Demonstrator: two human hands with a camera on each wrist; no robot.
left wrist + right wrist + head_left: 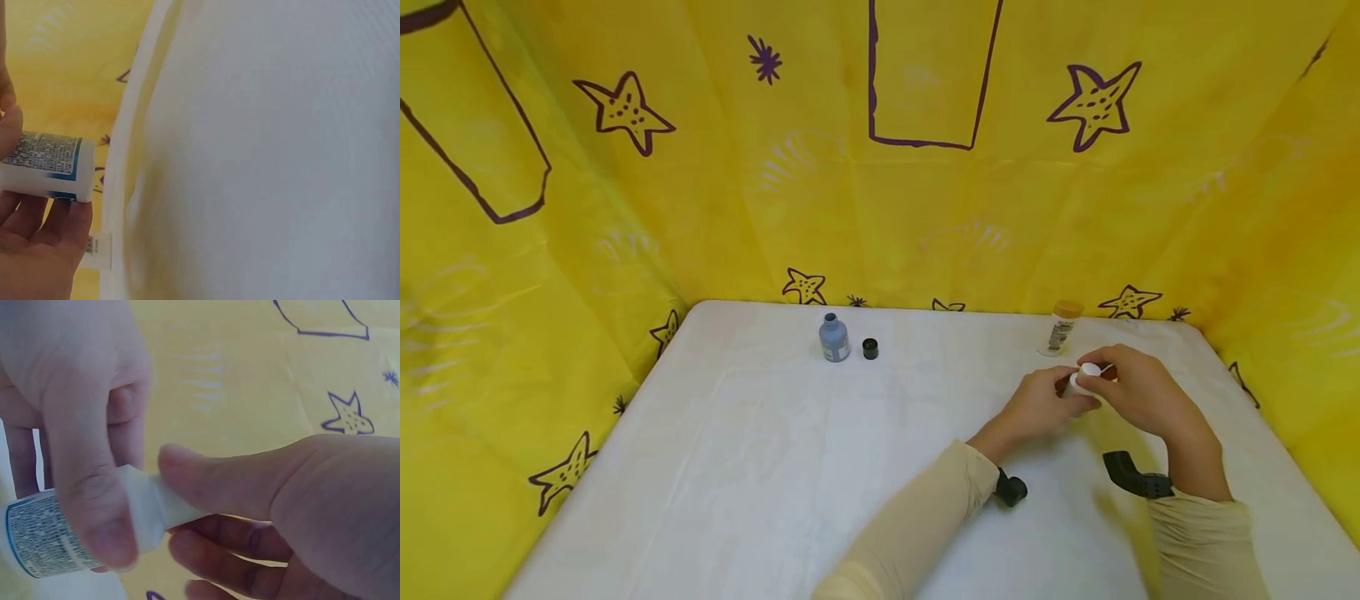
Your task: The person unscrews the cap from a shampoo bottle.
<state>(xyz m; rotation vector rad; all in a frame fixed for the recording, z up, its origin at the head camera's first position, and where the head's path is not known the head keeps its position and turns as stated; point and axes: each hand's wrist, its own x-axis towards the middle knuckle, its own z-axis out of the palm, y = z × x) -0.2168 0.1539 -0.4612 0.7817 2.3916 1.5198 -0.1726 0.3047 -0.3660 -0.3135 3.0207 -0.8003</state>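
Observation:
Over the right side of the table, my left hand (1037, 404) grips a small white bottle (47, 534) with a fine-print label edged in blue. Its thumb lies along the bottle in the right wrist view. Thumb and fingers of my right hand (1142, 392) pinch a white cap (1091, 369) at the bottle's neck. Whether the cap is loose on the neck or fixed, I cannot tell. The left wrist view shows the bottle's base end, while its top is out of frame. Just behind the hands stands a clear-and-white bottle with an orange cap (1067, 309).
A blue-grey bottle (834, 340) with an uncovered neck stands upright at the back of the white table (737, 467). Beside it lies a black cap (870, 348). Yellow patterned cloth (925, 208) rises behind and along both sides. Each wrist carries a black camera mount (1131, 477).

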